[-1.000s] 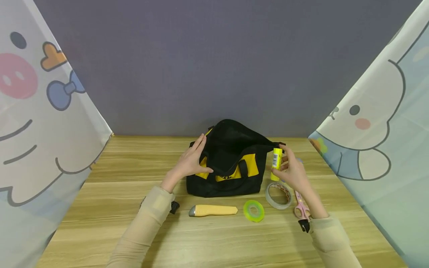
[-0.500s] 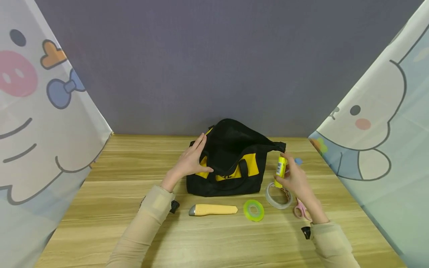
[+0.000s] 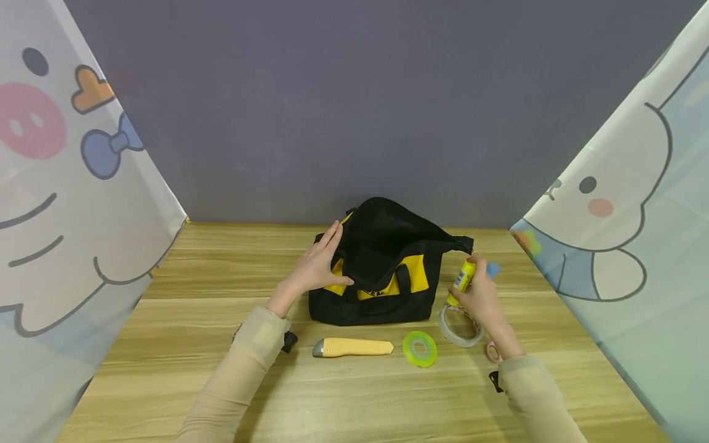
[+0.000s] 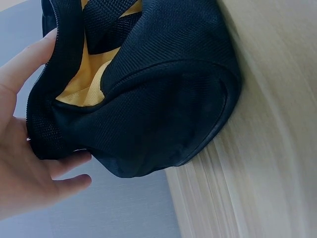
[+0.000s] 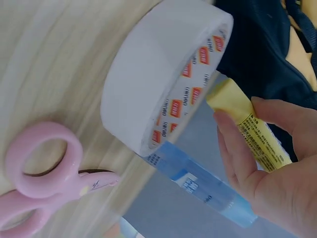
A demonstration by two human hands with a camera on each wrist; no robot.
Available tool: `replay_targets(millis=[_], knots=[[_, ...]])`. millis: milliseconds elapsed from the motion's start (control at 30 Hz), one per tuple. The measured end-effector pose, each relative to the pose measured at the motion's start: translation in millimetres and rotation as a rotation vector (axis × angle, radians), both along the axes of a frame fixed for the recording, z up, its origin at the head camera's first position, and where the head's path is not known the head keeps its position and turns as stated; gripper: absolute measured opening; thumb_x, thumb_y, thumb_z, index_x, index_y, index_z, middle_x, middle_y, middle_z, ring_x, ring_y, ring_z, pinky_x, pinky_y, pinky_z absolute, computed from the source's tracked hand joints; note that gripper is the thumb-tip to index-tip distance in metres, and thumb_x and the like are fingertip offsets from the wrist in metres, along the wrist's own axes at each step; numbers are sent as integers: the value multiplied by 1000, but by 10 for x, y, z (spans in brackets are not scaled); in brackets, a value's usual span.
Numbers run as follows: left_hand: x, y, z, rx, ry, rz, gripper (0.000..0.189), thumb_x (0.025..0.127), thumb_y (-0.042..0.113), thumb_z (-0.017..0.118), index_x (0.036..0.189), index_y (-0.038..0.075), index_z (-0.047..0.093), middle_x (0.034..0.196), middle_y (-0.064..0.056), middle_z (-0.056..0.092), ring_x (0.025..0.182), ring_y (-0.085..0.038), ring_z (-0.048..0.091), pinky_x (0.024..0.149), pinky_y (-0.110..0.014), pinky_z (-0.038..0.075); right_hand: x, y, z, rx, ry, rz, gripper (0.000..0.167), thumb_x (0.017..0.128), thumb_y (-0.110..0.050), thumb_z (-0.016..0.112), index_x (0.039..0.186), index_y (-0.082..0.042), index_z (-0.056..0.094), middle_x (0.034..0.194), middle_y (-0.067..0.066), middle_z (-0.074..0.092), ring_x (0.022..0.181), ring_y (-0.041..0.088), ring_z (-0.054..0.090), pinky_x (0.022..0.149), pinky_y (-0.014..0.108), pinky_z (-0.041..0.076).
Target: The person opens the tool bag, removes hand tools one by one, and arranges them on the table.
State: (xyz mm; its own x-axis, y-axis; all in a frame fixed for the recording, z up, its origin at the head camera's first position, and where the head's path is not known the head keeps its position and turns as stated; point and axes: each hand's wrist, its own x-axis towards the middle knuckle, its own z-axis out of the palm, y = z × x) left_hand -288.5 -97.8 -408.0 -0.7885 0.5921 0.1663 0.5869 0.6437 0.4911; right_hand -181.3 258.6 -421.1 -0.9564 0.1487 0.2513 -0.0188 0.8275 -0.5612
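A black and yellow tool bag [image 3: 382,307] stands with its mouth spread at the back middle of the table. My left hand [image 3: 317,261] holds the left end of its rim; in the left wrist view the zipped edge [image 4: 42,119] lies between thumb and fingers. Just right of the bag, my right hand [image 3: 480,295] pinches a yellow glue stick [image 3: 461,282], tilted with its top to the right. The right wrist view shows the printed label of this glue stick [image 5: 260,141] between thumb and fingers. The bag's inside is dark and its contents cannot be seen.
Below the right hand lies a wide tape roll [image 3: 460,335], with a blue tube [image 5: 198,183] beyond it and pink scissors [image 5: 47,168] beside it. A green tape roll [image 3: 420,349] and a yellow utility knife [image 3: 352,347] lie in front of the bag. A grey wall stands behind.
My right hand has shifted slightly right and down from the bag's right end, and the glue stick has gone from upright to tilted. The left hand and bag stay in place.
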Motion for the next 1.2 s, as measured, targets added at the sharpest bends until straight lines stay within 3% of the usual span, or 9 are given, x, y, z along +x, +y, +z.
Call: replay_targets(millis=[200,633,967,1200], knots=[[19,13,18,3,-1,1,125,75,44,85,160,6,1,169,-9,-4,152,-37,24,118,-63,26,-88,10,-104,21,1,-28,73,82,7,72,134,4,21,113,37,48,98,52,59,78,55,57],[49,48,28,-1,1,-4,124,76,43,85,160,6,2,169,-10,-3,152,-38,24,119,-63,25,-146,18,-212,59,-21,-56,68,82,8,73,126,4,22,109,38,50,94,53,59,79,58,53],[48,39,20,8,2,0,124,75,43,85,160,5,2,169,-10,-3,153,-36,22,119,-62,25,-166,26,-262,88,-37,-57,70,83,6,72,132,3,22,120,37,46,102,51,55,85,59,52],[5,11,20,11,8,3,125,75,43,85,160,5,2,169,-10,-3,153,-36,22,117,-60,30,-151,11,-260,113,-21,-31,74,81,6,74,135,4,23,126,39,44,103,52,55,82,60,53]])
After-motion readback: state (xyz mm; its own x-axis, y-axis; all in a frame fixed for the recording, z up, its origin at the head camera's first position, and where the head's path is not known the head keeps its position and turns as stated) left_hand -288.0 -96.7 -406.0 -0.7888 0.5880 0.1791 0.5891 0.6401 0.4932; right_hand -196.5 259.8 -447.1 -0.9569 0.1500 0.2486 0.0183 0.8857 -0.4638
